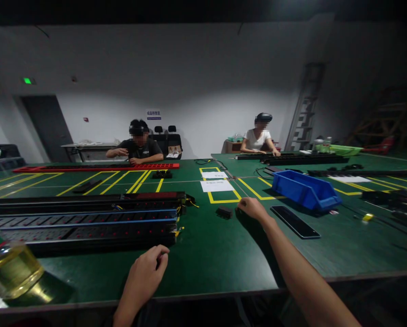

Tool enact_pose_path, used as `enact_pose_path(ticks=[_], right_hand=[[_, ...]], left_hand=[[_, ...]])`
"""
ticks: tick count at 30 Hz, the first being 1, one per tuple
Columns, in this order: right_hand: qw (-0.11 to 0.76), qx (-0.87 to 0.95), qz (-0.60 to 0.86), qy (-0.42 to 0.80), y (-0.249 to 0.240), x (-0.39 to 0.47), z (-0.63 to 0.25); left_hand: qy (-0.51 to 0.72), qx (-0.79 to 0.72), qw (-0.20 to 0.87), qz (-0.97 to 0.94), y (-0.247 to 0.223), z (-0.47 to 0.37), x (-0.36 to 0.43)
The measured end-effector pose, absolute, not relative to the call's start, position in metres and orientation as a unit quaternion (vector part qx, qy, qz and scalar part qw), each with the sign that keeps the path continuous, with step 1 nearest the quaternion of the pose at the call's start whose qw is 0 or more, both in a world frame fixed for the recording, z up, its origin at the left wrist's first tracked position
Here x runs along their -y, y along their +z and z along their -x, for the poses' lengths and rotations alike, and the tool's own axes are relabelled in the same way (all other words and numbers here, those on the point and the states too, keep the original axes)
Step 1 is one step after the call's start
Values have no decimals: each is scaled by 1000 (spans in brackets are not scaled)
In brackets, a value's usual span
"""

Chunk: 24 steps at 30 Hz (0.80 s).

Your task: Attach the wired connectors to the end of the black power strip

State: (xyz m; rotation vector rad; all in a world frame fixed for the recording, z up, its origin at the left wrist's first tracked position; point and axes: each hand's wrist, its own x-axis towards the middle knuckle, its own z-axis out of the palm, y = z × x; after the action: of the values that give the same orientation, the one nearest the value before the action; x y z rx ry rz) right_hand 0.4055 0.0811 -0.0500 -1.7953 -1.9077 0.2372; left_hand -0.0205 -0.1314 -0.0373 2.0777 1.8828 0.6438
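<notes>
My left hand rests by the table's front edge with fingers curled inward, and nothing shows in it. To its upper left lie long black strip assemblies with blue edges, red dots and yellow wire ends. Farther out, my right hand is closed at the table top, fingertips pressed together. Whatever it may hold is hidden or too small to name. A small black block lies just left of these fingers, apart from them. Right of my right wrist lies a dark smartphone.
A blue bin stands beyond the phone. White paper sheets lie ahead inside yellow tape. At left stands a bottle of yellow liquid. Two people sit across the table, one behind a red rail. Black parts and cables lie at right.
</notes>
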Motion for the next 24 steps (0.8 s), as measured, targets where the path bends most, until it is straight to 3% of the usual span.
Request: enact_pose_path(ticks=[6,14,19,24], right_hand=[[324,754,570,38,-34,-74,-355],[224,880,416,53,-8,-58,-202],[158,880,448,14,-1,-54,-165],[201,842,499,40,-9,-58,-179]], left_hand=[[222,-651,134,-713,-36,19,135],[223,-652,131,-712,-36,18,135],[226,-651,131,-713,-35,19,136],[230,-646,132,-715,-35,18,137]])
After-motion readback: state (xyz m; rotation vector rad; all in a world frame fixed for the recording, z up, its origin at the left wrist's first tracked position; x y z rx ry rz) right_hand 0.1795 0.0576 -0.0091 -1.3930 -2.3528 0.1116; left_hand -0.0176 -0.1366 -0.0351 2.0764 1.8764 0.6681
